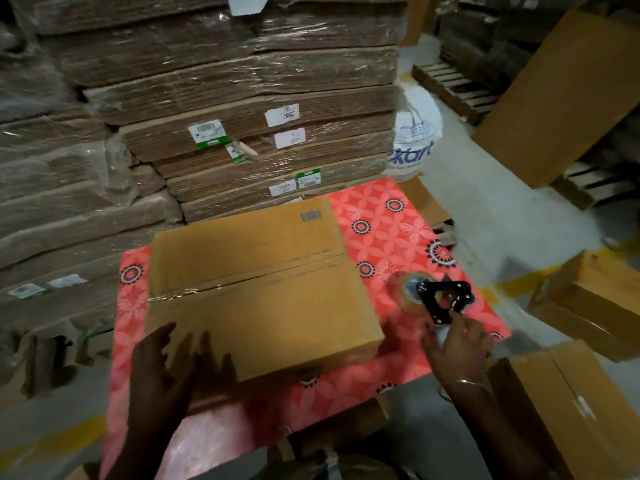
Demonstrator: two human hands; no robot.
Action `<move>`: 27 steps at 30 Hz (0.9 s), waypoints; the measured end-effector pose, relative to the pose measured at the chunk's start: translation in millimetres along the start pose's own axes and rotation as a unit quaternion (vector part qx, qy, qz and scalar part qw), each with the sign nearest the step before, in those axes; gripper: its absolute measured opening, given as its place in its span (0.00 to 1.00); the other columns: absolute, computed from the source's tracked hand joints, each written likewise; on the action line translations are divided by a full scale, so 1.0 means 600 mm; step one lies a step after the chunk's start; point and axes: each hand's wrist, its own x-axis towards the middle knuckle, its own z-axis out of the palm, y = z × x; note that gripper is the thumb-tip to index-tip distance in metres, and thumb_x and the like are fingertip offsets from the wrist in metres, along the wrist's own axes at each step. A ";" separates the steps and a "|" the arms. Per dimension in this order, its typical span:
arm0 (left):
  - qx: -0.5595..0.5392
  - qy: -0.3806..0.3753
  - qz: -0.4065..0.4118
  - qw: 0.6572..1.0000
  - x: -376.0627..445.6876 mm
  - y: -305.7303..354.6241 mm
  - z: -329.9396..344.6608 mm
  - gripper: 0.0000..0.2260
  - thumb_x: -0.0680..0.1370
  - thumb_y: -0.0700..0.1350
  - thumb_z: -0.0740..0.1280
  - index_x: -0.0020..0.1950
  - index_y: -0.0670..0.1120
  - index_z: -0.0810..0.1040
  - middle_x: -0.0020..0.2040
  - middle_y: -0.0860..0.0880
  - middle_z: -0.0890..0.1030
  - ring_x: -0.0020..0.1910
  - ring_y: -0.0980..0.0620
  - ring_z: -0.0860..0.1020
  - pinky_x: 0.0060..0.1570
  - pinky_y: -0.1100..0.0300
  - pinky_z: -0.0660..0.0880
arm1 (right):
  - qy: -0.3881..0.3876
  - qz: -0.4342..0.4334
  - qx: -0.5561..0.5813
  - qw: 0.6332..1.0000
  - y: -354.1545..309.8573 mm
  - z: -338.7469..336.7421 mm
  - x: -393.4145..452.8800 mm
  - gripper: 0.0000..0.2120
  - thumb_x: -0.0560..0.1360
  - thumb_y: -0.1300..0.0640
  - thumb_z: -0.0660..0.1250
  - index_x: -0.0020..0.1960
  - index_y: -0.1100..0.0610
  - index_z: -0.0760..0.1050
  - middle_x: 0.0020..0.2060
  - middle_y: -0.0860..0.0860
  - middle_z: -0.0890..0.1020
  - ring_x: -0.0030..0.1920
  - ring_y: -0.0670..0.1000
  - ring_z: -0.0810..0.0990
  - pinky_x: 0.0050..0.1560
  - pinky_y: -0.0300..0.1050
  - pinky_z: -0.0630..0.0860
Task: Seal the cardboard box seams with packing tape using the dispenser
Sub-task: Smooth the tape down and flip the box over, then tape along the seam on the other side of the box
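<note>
A closed brown cardboard box (pixel 263 289) lies on a table covered with a red flowered cloth (pixel 391 230). Clear tape runs along its middle seam, shiny at the left end. My left hand (pixel 173 368) rests flat on the box's near left corner, fingers spread. To the right of the box stands a black tape dispenser (pixel 443 299) carrying a roll of clear tape (pixel 410 294). My right hand (pixel 457 344) grips the dispenser's handle from below; the handle itself is hidden by my fingers.
Tall stacks of shrink-wrapped flat cardboard (pixel 225 98) rise behind the table. Cardboard boxes (pixel 568 403) stand on the floor at right, another (pixel 588 299) behind them. A white sack (pixel 415 140) and wooden pallets (pixel 457 88) lie at the back right.
</note>
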 end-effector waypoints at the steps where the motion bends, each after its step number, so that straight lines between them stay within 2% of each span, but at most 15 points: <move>1: -0.017 -0.006 0.016 1.000 -0.003 0.012 0.015 0.27 0.72 0.62 0.68 0.71 0.62 0.69 0.67 0.47 0.74 0.63 0.47 0.75 0.56 0.53 0.76 | -0.032 0.035 -0.035 0.998 0.017 0.000 -0.003 0.36 0.67 0.44 0.72 0.68 0.63 0.69 0.58 0.66 0.72 0.58 0.68 0.71 0.56 0.62 0.69; 3: -0.027 -0.031 0.038 0.998 -0.009 0.032 0.045 0.25 0.74 0.58 0.69 0.71 0.59 0.70 0.67 0.49 0.73 0.65 0.48 0.76 0.56 0.51 0.77 | -0.122 0.078 -0.088 0.986 0.040 0.003 -0.004 0.41 0.68 0.41 0.73 0.70 0.64 0.64 0.61 0.65 0.71 0.61 0.67 0.71 0.56 0.60 0.71; 6: -0.040 -0.069 0.063 0.995 -0.020 0.066 0.089 0.29 0.74 0.60 0.68 0.72 0.51 0.72 0.66 0.51 0.73 0.64 0.51 0.77 0.54 0.56 0.79 | -0.168 0.071 -0.104 0.978 0.067 0.022 0.013 0.37 0.67 0.37 0.68 0.62 0.65 0.69 0.55 0.65 0.76 0.55 0.67 0.77 0.50 0.58 0.75; 8: -0.058 -0.087 0.073 0.992 -0.028 0.090 0.113 0.28 0.74 0.58 0.70 0.72 0.50 0.73 0.66 0.52 0.73 0.63 0.54 0.77 0.53 0.58 0.80 | -0.194 0.079 -0.085 0.974 0.074 0.042 0.025 0.36 0.64 0.39 0.66 0.59 0.67 0.71 0.52 0.66 0.77 0.51 0.68 0.78 0.48 0.59 0.75; 11: -0.069 -0.105 0.089 0.988 -0.043 0.118 0.137 0.25 0.75 0.51 0.71 0.71 0.49 0.74 0.66 0.52 0.74 0.64 0.58 0.77 0.54 0.64 0.80 | -0.188 0.100 -0.060 0.975 0.058 0.048 0.040 0.29 0.73 0.46 0.67 0.64 0.66 0.67 0.58 0.64 0.75 0.58 0.66 0.77 0.54 0.58 0.75; 14: -0.093 -0.114 0.089 0.985 -0.062 0.129 0.148 0.23 0.75 0.49 0.72 0.70 0.49 0.76 0.66 0.52 0.75 0.64 0.57 0.78 0.55 0.67 0.80 | -0.186 0.148 0.003 0.971 0.054 0.056 0.052 0.27 0.77 0.51 0.65 0.68 0.67 0.62 0.63 0.65 0.73 0.62 0.66 0.77 0.59 0.58 0.74; 17: -0.108 -0.115 0.078 0.984 -0.069 0.124 0.145 0.22 0.75 0.51 0.73 0.68 0.52 0.76 0.66 0.53 0.76 0.63 0.56 0.79 0.54 0.64 0.81 | -0.184 0.183 0.050 0.964 0.052 0.045 0.052 0.30 0.75 0.46 0.66 0.68 0.64 0.62 0.62 0.63 0.76 0.62 0.65 0.78 0.59 0.56 0.74; 19: -0.117 -0.119 0.066 0.984 -0.065 0.118 0.139 0.24 0.73 0.55 0.73 0.68 0.51 0.76 0.66 0.54 0.77 0.63 0.56 0.80 0.53 0.65 0.81 | -0.162 0.191 0.071 0.965 0.070 0.049 0.070 0.31 0.73 0.39 0.67 0.64 0.62 0.67 0.58 0.62 0.79 0.59 0.64 0.80 0.55 0.54 0.74; 22: -0.123 -0.125 0.063 0.983 -0.044 0.111 0.127 0.25 0.72 0.56 0.73 0.68 0.51 0.76 0.66 0.54 0.77 0.63 0.54 0.80 0.52 0.66 0.81 | -0.169 0.162 0.126 0.964 0.079 0.025 0.110 0.22 0.69 0.38 0.67 0.50 0.55 0.78 0.47 0.58 0.83 0.51 0.61 0.83 0.45 0.48 0.72; 24: -0.133 -0.133 0.060 0.980 -0.023 0.111 0.119 0.25 0.72 0.59 0.72 0.67 0.53 0.76 0.66 0.54 0.78 0.62 0.56 0.81 0.50 0.66 0.81 | -0.173 0.170 0.250 0.937 0.046 -0.020 0.118 0.10 0.64 0.47 0.68 0.35 0.55 0.78 0.30 0.53 0.78 0.33 0.56 0.78 0.34 0.43 0.67; 25: -0.137 -0.138 0.059 0.979 -0.011 0.111 0.117 0.25 0.72 0.59 0.72 0.67 0.53 0.77 0.66 0.54 0.79 0.61 0.55 0.81 0.49 0.65 0.81 | -0.181 0.194 0.333 0.905 0.017 -0.050 0.117 0.06 0.61 0.53 0.66 0.31 0.55 0.73 0.24 0.51 0.72 0.25 0.53 0.71 0.30 0.39 0.63; 27: -0.148 -0.150 0.057 0.976 0.014 0.111 0.118 0.21 0.73 0.55 0.73 0.65 0.52 0.78 0.65 0.53 0.81 0.59 0.54 0.83 0.50 0.62 0.82 | -0.248 0.235 0.484 0.806 -0.036 -0.096 0.122 0.03 0.60 0.60 0.60 0.34 0.55 0.67 0.21 0.48 0.64 0.18 0.48 0.60 0.25 0.33 0.58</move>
